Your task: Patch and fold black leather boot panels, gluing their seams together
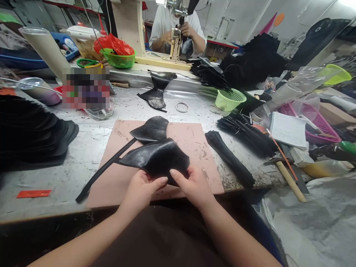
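Note:
Both my hands grip the near edge of a black leather piece, its surface bent and shiny. My left hand pinches it at the lower middle, and my right hand has its thumb on top near the right end. Some fingers are hidden beneath the leather. Just beyond lies a second black leather section; whether the two are joined I cannot tell. A narrow black strap runs from them toward the lower left. Under everything is a pinkish work board.
Dark cut pieces are stacked at the left. Bundles of black strips lie at the right, near a hammer handle and a notebook. Another leather piece and a green basket sit farther back. A person works at a machine opposite.

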`<state>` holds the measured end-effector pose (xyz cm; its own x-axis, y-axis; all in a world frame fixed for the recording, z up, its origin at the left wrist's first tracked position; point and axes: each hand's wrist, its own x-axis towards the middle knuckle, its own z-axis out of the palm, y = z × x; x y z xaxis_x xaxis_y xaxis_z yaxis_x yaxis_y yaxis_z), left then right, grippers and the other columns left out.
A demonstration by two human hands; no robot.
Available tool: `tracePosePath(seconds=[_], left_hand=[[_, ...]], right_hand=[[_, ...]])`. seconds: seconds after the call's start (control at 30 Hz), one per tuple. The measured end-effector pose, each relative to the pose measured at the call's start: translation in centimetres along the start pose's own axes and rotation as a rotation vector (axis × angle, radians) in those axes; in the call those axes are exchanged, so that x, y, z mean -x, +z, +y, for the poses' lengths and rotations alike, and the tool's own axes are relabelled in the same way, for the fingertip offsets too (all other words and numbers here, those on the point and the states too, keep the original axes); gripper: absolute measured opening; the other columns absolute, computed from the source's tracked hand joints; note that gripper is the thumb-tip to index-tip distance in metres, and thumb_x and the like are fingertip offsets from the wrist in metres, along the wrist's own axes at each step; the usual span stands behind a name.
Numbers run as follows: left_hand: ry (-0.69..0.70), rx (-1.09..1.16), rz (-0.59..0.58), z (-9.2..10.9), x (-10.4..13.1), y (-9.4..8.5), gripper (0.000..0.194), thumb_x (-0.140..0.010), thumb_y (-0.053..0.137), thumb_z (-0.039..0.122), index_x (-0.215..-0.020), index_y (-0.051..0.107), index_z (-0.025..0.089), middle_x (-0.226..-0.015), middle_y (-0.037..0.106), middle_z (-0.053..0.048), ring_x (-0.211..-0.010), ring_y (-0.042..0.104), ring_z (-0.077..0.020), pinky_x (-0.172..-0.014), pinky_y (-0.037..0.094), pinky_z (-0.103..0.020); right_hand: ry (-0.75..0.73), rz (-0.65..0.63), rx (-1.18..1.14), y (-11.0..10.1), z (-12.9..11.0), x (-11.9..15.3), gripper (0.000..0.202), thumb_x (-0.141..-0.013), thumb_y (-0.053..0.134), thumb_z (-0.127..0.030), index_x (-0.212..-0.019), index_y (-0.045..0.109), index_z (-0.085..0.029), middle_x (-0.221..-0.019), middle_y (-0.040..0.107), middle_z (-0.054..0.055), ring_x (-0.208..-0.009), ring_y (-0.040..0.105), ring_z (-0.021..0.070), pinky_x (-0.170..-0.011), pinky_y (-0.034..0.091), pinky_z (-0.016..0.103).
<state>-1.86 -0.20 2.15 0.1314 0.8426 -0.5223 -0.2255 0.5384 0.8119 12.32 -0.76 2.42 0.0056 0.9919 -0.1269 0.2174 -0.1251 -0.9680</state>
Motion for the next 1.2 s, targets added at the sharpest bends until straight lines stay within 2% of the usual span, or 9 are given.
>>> tracePosePath(seconds=[0.17,0.4,0.47,0.63,0.77,0.87,0.97,1.1,1.2], left_hand=[[-0.058,-0.110,0.086,0.6,0.0,0.8,0.025,-0.055,0.077,0.014,-0.062,0.053,0.014,-0.046,0.059,0.003,-0.046,0.059,-0.0125,-0.042,0.045,-0.017],[-0.047,-0.054,0.191,-0.5,-0.4,1.3,0.028,-0.061,0.073,0.010,-0.076,0.050,0.016,-0.061,0.062,0.004,-0.052,0.063,-0.0113,-0.049,0.052,-0.018],[-0.036,-0.020,0.167,-1.1,-0.6,1.0,0.029,-0.061,0.074,0.012,-0.078,0.050,0.016,-0.064,0.063,0.004,-0.055,0.064,-0.0112,-0.053,0.054,-0.019],[-0.013,0.048,-0.040,-1.9,-0.9,0.5,0.034,-0.057,0.077,0.021,-0.081,0.053,0.014,-0.057,0.061,0.004,-0.055,0.062,-0.0117,-0.054,0.052,-0.019],[-0.049,0.092,0.036,-1.5,-0.7,0.7,0.039,-0.049,0.081,0.017,-0.078,0.054,0.014,-0.063,0.065,0.002,-0.058,0.063,-0.0124,-0.054,0.053,-0.019],[-0.056,0.140,0.064,-1.1,-0.6,0.8,0.045,-0.047,0.082,0.015,-0.082,0.054,0.015,-0.069,0.067,0.002,-0.061,0.064,-0.0115,-0.055,0.053,-0.017],[-0.070,0.150,0.023,-0.9,-0.5,0.6,0.044,-0.047,0.082,0.017,-0.082,0.055,0.015,-0.068,0.067,0.001,-0.058,0.063,-0.0107,-0.055,0.054,-0.017],[-0.107,0.134,-0.038,-0.9,-0.5,0.3,0.043,-0.049,0.081,0.019,-0.084,0.055,0.015,-0.069,0.067,0.001,-0.062,0.065,-0.0137,-0.056,0.055,-0.020],[-0.085,0.121,-0.005,-0.9,-0.5,0.2,0.045,-0.049,0.081,0.018,-0.086,0.054,0.015,-0.072,0.068,0.000,-0.062,0.065,-0.0133,-0.054,0.055,-0.019]], right_hand=[[0.024,-0.048,-0.036,-0.7,0.7,-0.3,0.022,-0.073,0.057,-0.034,-0.076,0.066,-0.014,-0.069,0.066,0.004,-0.071,0.061,0.0203,-0.061,0.048,0.028],[0.010,-0.011,0.134,-1.0,0.6,-0.2,0.020,-0.072,0.057,-0.031,-0.062,0.062,-0.015,-0.050,0.057,0.000,-0.050,0.053,0.0135,-0.046,0.040,0.022],[0.001,-0.002,0.144,-1.0,0.5,-0.1,0.020,-0.073,0.057,-0.031,-0.061,0.062,-0.015,-0.049,0.056,-0.001,-0.049,0.051,0.0127,-0.045,0.038,0.022],[-0.025,0.052,0.269,-0.8,0.3,-0.1,0.021,-0.073,0.055,-0.030,-0.059,0.060,-0.016,-0.051,0.056,0.001,-0.052,0.049,0.0130,-0.048,0.036,0.023],[-0.060,-0.013,0.217,-1.5,0.4,-0.2,0.013,-0.071,0.055,-0.029,-0.073,0.061,-0.017,-0.071,0.059,0.003,-0.063,0.053,0.0154,-0.057,0.040,0.026],[0.055,-0.170,-0.007,-2.4,0.9,-0.1,0.016,-0.068,0.049,-0.023,-0.080,0.058,-0.019,-0.075,0.060,0.001,-0.074,0.056,0.0173,-0.066,0.043,0.028],[0.149,-0.301,-0.125,-2.7,1.4,0.1,0.011,-0.063,0.048,-0.021,-0.072,0.055,-0.019,-0.070,0.059,-0.001,-0.073,0.056,0.0173,-0.068,0.043,0.029],[0.162,-0.211,-0.052,-2.2,1.9,0.2,0.005,-0.062,0.052,-0.024,-0.063,0.051,-0.019,-0.062,0.051,-0.003,-0.065,0.051,0.0146,-0.063,0.041,0.027],[0.109,-0.164,-0.022,-1.8,1.9,0.3,0.005,-0.064,0.050,-0.022,-0.068,0.052,-0.018,-0.066,0.052,-0.002,-0.067,0.050,0.0146,-0.066,0.041,0.028]])
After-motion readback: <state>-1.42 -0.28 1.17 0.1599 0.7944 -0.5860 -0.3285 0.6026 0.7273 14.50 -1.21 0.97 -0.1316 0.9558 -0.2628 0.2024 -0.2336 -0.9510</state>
